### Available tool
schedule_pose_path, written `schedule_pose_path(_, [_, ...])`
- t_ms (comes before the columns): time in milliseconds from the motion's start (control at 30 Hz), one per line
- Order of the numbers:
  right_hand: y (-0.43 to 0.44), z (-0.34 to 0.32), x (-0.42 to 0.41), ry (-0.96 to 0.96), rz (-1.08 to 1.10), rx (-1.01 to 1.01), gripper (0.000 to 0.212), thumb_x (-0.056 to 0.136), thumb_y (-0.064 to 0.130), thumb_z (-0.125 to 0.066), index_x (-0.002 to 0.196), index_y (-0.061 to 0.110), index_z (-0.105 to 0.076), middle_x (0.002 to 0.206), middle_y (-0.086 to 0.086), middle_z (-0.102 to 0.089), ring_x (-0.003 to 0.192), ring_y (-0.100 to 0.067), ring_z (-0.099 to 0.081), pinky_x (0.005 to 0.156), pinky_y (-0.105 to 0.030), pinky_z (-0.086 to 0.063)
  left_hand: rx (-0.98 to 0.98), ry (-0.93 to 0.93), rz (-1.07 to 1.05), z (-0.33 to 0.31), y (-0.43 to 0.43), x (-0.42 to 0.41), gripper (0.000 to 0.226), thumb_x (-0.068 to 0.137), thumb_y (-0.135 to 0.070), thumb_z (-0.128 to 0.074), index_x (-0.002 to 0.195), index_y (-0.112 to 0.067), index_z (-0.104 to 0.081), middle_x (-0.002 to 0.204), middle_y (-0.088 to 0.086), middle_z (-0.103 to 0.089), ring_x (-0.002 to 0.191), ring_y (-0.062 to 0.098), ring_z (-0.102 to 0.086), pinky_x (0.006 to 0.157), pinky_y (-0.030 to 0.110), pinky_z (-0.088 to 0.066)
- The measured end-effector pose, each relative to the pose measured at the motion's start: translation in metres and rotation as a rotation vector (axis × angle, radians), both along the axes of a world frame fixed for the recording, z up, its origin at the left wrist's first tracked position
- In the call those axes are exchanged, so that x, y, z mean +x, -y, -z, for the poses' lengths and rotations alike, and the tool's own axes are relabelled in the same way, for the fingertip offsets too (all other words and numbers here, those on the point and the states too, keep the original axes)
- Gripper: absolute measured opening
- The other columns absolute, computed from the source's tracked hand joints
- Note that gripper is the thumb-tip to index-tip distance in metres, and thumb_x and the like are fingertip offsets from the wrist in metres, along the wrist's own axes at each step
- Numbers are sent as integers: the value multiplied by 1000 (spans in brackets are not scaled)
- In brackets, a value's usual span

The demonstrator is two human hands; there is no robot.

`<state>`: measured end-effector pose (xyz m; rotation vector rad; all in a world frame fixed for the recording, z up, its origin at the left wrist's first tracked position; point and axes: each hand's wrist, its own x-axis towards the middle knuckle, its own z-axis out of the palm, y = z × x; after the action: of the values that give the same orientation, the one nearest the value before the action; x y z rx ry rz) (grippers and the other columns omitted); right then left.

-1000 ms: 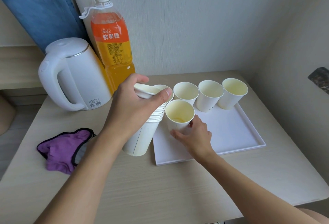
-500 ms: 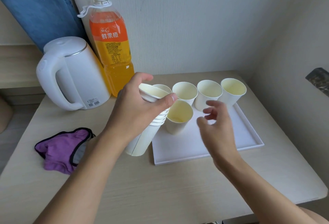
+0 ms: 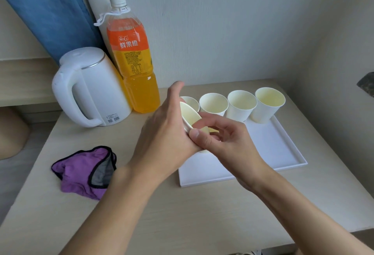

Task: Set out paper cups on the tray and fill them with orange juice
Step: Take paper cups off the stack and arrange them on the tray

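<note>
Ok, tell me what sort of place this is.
Likely a bedroom or hotel room: a white electric kettle stands on a pale wooden table, with a blue fabric curtain behind it.

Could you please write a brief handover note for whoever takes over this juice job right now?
Left hand grips the stack of cups, tilted, over the tray's left end. Right hand pinches the rim of the top cup.
Four cups stand in a row along the tray's far edge; the hands hide whatever is in front of them. The juice bottle stands capped beside the kettle, off the tray.
Done: four cups set out.
Left: pull off the top cup, place it, then pour. I cannot tell whether any cup holds juice.
</note>
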<state>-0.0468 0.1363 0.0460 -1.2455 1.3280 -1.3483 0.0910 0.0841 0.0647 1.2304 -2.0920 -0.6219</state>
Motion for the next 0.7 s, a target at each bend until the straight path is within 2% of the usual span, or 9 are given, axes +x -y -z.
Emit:
schedule_pose_path(67, [-1, 1, -2, 21, -1, -44, 25, 79, 24, -79, 82, 1, -71, 116, 9, -71, 105, -18, -66, 96, -48, -48, 6, 4, -7, 0, -2, -2, 115, 60, -59, -90, 146, -35, -19, 129, -1, -63, 113, 29, -61, 88, 45, -54])
schedule_pose_path(133, [-1, 2, -2, 65, 19, -76, 28, 79, 22, -78, 74, -3, -67, 116, 5, -72, 108, -20, -66, 91, -44, -48, 22, 19, -22, 0, -2, -3, 114, 61, -58, -89, 147, -30, -20, 128, -3, -63, 113, 27, -61, 88, 44, -54])
schedule_pose_path(233, [4, 2, -10, 215, 141, -90, 27, 77, 26, -76, 63, 8, -61, 115, -5, -72, 100, -16, -66, 84, -31, -50, 46, 83, -35, -1, -2, 0, 100, 66, -52, -88, 145, -28, -32, 126, -10, -61, 112, 21, -59, 86, 39, -51])
schedule_pose_path(267, [6, 1, -14, 260, 164, -99, 28, 76, 30, -78, 64, 12, -61, 114, -5, -72, 98, -18, -65, 86, -32, -49, 53, 85, -41, 0, -2, 2, 90, 66, -51, -88, 140, -29, -41, 122, -13, -61, 108, 18, -59, 84, 37, -51])
schedule_pose_path(367, [8, -1, -20, 343, 135, -110, 44, 66, 42, -87, 89, 12, -63, 106, -6, -69, 95, -23, -61, 87, -39, -47, 61, 37, -47, 0, -2, 6, 65, 67, -51, -87, 121, -33, -57, 109, -17, -60, 97, 13, -58, 80, 35, -51])
schedule_pose_path(433, [7, 2, -15, 368, 110, -44, 65, 62, 32, -86, 117, 19, -55, 110, -9, -67, 100, -22, -64, 81, -30, -51, 61, -9, -40, 1, -1, 7, 60, 68, -52, -87, 119, -35, -59, 107, -16, -62, 94, 12, -59, 78, 37, -54])
schedule_pose_path(500, [8, 4, -11, 371, 119, 7, 85, 60, 28, -87, 133, 27, -43, 113, -12, -66, 108, -23, -66, 79, -25, -53, 71, -24, -36, 1, -1, 7, 61, 68, -53, -86, 120, -37, -58, 108, -15, -63, 96, 13, -60, 78, 38, -55])
schedule_pose_path(600, [7, -1, -19, 317, 259, -91, 80, 62, 31, -87, 129, 29, -44, 100, -1, -63, 98, -14, -66, 79, -23, -53, 104, 6, -76, 1, 1, 8, 74, 67, -56, -84, 132, -39, -54, 118, -15, -62, 104, 16, -60, 85, 40, -53])
schedule_pose_path(700, [2, -4, -36, 43, 440, -219, 71, 71, 27, -82, 126, 35, -39, 116, 6, -57, 108, -13, -62, 87, -33, -54, 126, -29, -152, 1, 2, 8, 73, 69, -55, -83, 134, -35, -56, 120, -13, -61, 103, 19, -59, 83, 36, -49])
